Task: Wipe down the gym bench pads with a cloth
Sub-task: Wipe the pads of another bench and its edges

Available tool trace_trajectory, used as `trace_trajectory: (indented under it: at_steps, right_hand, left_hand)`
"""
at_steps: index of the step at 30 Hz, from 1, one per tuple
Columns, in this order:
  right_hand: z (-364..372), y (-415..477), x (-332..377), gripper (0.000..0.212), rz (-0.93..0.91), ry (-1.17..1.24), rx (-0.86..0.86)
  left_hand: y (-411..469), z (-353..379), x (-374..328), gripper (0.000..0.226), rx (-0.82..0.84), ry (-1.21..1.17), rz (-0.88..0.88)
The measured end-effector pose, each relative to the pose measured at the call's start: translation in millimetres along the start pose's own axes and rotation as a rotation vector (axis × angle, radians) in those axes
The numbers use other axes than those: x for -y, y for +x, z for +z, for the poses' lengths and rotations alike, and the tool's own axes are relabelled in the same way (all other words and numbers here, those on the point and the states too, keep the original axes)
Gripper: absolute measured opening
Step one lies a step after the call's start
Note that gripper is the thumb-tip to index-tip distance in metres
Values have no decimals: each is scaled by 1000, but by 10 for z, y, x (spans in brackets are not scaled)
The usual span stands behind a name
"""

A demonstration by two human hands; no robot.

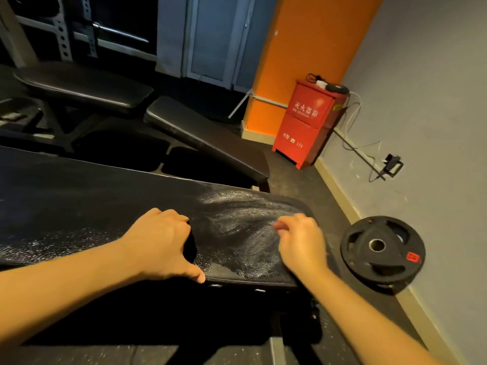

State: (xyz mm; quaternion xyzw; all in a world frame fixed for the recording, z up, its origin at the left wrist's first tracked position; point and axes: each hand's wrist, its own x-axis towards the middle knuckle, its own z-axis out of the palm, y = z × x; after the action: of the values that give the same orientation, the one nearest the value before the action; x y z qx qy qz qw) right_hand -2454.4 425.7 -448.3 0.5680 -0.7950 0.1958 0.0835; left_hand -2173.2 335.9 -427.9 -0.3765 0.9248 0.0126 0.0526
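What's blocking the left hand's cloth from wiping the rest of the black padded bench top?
Nothing visible. The left hand grips what looks like a dark cloth on the black textured bench pad, bare except for whitish streaks. Only the blurred right hand sits over the pad's right end.

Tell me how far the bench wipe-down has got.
Done: smeared wipe streaks cover the right end of the near pad. In hand: the left hand grips what looks like a dark cloth on that pad; the right hand is beside the streaks, blurred, its grip unclear. Left: white specks dot the pad's left stretch, and the flat pad and sloped pad behind show no streaks.
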Motion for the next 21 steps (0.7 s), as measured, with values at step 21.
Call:
trace_trajectory:
  at_steps: [21]
  right_hand:
    - [4,234,-606,21,1,-55,-24]
  left_hand:
    - [59,111,-219,114,-117,-14,162]
